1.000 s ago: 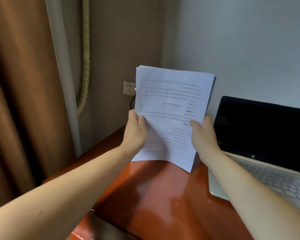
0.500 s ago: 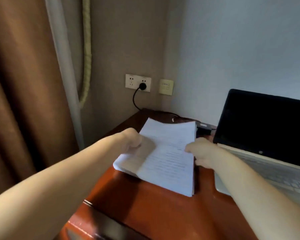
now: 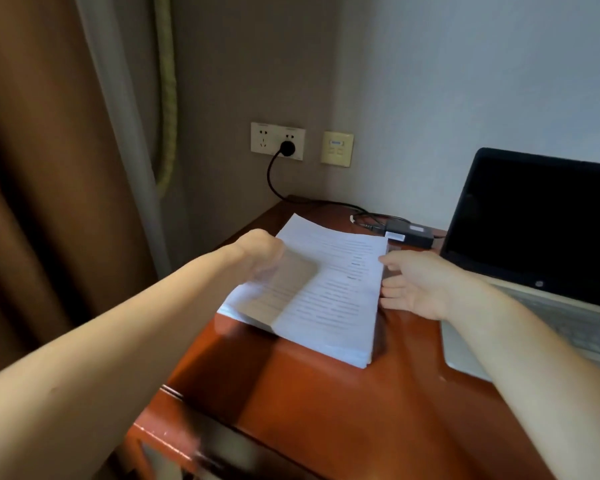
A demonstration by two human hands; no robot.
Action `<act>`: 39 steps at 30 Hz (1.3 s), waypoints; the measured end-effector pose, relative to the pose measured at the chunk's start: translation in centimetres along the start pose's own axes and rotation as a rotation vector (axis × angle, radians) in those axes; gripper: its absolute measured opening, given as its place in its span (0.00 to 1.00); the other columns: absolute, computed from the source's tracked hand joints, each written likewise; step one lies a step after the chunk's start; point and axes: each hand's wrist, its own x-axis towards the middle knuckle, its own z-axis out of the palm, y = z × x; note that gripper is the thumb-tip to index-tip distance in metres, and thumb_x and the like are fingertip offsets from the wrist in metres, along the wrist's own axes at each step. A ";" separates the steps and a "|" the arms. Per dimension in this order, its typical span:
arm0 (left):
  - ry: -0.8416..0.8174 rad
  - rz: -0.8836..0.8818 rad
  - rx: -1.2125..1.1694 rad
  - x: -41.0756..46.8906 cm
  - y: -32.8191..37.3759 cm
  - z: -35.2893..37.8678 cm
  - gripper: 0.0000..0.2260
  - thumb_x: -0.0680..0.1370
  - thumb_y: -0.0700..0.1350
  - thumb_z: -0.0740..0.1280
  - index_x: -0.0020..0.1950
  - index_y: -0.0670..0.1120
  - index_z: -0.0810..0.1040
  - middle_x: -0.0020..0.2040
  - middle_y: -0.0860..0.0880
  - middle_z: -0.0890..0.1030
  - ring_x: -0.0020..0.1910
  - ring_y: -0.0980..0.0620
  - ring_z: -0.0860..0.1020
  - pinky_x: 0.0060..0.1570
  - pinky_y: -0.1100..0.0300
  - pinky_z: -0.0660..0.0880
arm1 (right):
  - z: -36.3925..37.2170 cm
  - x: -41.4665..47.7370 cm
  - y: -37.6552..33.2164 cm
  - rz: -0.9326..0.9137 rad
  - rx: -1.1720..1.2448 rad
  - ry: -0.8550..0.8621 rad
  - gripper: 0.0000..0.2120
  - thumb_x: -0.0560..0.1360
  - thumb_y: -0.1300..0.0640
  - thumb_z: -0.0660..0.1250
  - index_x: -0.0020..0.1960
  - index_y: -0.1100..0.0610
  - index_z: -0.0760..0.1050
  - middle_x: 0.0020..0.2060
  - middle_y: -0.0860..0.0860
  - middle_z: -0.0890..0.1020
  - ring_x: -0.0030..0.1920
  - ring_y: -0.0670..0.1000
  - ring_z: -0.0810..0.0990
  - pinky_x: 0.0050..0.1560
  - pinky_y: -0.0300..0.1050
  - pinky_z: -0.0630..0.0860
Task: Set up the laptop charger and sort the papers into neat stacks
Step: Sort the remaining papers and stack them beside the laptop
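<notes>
A thick stack of printed white papers point(image 3: 329, 296) lies flat on the red-brown wooden table point(image 3: 326, 410). My left hand point(image 3: 260, 252) is at the stack's left edge, blurred, with its fingers hidden behind its back. My right hand point(image 3: 413, 284) is open, fingers straight, touching the stack's right edge. The black charger brick point(image 3: 409, 233) lies behind the stack, and its plug point(image 3: 286, 148) sits in the wall outlet. An open laptop point(image 3: 534, 230) with a dark screen stands to the right.
A brown curtain point(image 3: 49, 185) hangs on the left beside a pale pole point(image 3: 125, 133). A second beige wall plate point(image 3: 336, 148) is next to the outlet. The charger cable point(image 3: 326, 204) runs along the table's back edge. The table's front edge point(image 3: 174, 441) is near me.
The paper stack, held upright in both hands a second ago, now lies flat on the table. My right hand has let go and opened against the stack's right edge.
</notes>
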 end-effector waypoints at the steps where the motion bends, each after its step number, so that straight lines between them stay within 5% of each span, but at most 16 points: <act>1: 0.005 -0.011 0.011 0.0 0.1 -0.5 0.17 0.83 0.41 0.61 0.68 0.33 0.77 0.60 0.36 0.80 0.66 0.35 0.77 0.62 0.45 0.75 | 0.7 0.0 -0.2 -0.009 0.025 -0.023 0.20 0.81 0.60 0.63 0.72 0.60 0.67 0.67 0.65 0.73 0.61 0.59 0.75 0.58 0.55 0.74; 4: 0.083 -0.018 0.127 1.6 -0.5 -2.4 0.15 0.83 0.42 0.62 0.65 0.35 0.78 0.53 0.42 0.78 0.59 0.39 0.80 0.52 0.51 0.75 | 3.1 1.0 -0.4 -0.039 0.016 -0.057 0.21 0.81 0.61 0.63 0.73 0.59 0.66 0.59 0.60 0.77 0.54 0.56 0.76 0.59 0.54 0.74; 9: 0.154 -0.046 0.205 3.4 -1.7 -4.6 0.12 0.81 0.40 0.61 0.55 0.38 0.82 0.49 0.41 0.83 0.40 0.45 0.82 0.32 0.58 0.76 | 7.3 2.7 -0.8 -0.064 0.008 -0.062 0.25 0.81 0.60 0.64 0.76 0.58 0.63 0.66 0.60 0.75 0.60 0.57 0.76 0.58 0.53 0.76; 11: 0.152 -0.060 0.200 4.2 -2.2 -5.4 0.11 0.81 0.41 0.61 0.55 0.40 0.82 0.50 0.41 0.84 0.42 0.44 0.83 0.31 0.58 0.77 | 8.3 3.3 -0.9 -0.072 -0.004 -0.066 0.24 0.81 0.59 0.65 0.75 0.57 0.65 0.62 0.58 0.76 0.58 0.56 0.77 0.56 0.51 0.77; 14: 0.140 -0.063 0.197 4.7 -2.6 -5.9 0.10 0.82 0.43 0.62 0.55 0.42 0.82 0.52 0.43 0.83 0.47 0.44 0.84 0.36 0.57 0.79 | 8.7 4.2 -0.9 -0.087 -0.044 -0.055 0.22 0.81 0.58 0.64 0.74 0.57 0.66 0.55 0.55 0.77 0.53 0.54 0.78 0.53 0.49 0.78; 21: 0.143 -0.041 0.259 5.2 -2.4 -5.8 0.11 0.83 0.47 0.61 0.59 0.45 0.80 0.56 0.46 0.82 0.53 0.47 0.81 0.50 0.55 0.79 | 7.4 4.2 -0.4 -0.129 -0.154 -0.019 0.22 0.80 0.57 0.64 0.73 0.57 0.68 0.62 0.55 0.77 0.54 0.55 0.79 0.49 0.49 0.81; 25: 0.213 0.032 0.490 4.2 -1.7 -4.5 0.25 0.82 0.52 0.60 0.78 0.48 0.66 0.73 0.44 0.72 0.70 0.41 0.72 0.67 0.48 0.70 | 5.9 3.2 0.2 -0.416 -0.665 0.128 0.19 0.80 0.51 0.62 0.70 0.54 0.72 0.58 0.51 0.80 0.54 0.54 0.81 0.49 0.47 0.81; 29: 0.196 0.246 0.772 1.2 1.1 0.1 0.27 0.82 0.55 0.60 0.81 0.52 0.61 0.79 0.43 0.62 0.78 0.41 0.58 0.73 0.38 0.59 | 1.5 1.3 1.2 -0.642 -1.196 0.395 0.16 0.81 0.50 0.60 0.67 0.49 0.77 0.64 0.50 0.79 0.64 0.54 0.76 0.64 0.52 0.73; 34: 0.144 0.511 0.892 -3.7 5.5 9.0 0.27 0.81 0.52 0.61 0.80 0.52 0.61 0.83 0.42 0.50 0.82 0.41 0.46 0.75 0.39 0.54 | -7.8 -1.4 1.9 -0.469 -1.431 0.470 0.15 0.80 0.50 0.58 0.62 0.50 0.79 0.60 0.54 0.79 0.64 0.57 0.71 0.63 0.53 0.68; 39: 0.062 0.825 0.924 -9.7 11.3 20.4 0.26 0.82 0.53 0.59 0.80 0.50 0.62 0.84 0.41 0.48 0.82 0.38 0.44 0.77 0.35 0.51 | -20.2 -6.0 4.5 -0.300 -1.501 0.543 0.14 0.79 0.53 0.59 0.60 0.50 0.79 0.59 0.52 0.81 0.63 0.57 0.73 0.63 0.55 0.69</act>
